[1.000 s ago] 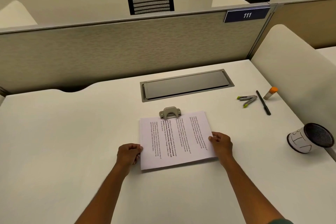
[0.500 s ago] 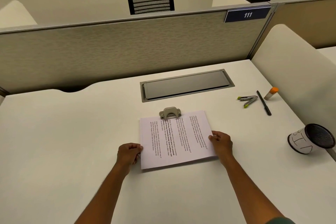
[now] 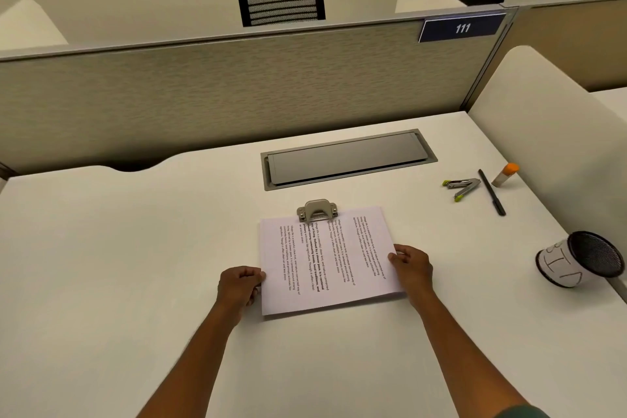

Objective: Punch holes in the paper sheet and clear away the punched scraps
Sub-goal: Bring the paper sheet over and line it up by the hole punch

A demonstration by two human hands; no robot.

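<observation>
Left hand (image 3: 240,288) and right hand (image 3: 412,263) pinch side edges of printed paper sheet (image 3: 325,258); far edge sits in metal hole punch (image 3: 317,210).

Hole punch (image 3: 317,210): front part hidden under far edge of paper sheet (image 3: 325,258). Print on sheet too small to read. Left hand (image 3: 239,288), right hand (image 3: 412,263): fingertips hidden at sheet's side edges. Forearms cut by bottom edge. Mesh cup (image 3: 582,258): interior too dark to tell.
</observation>
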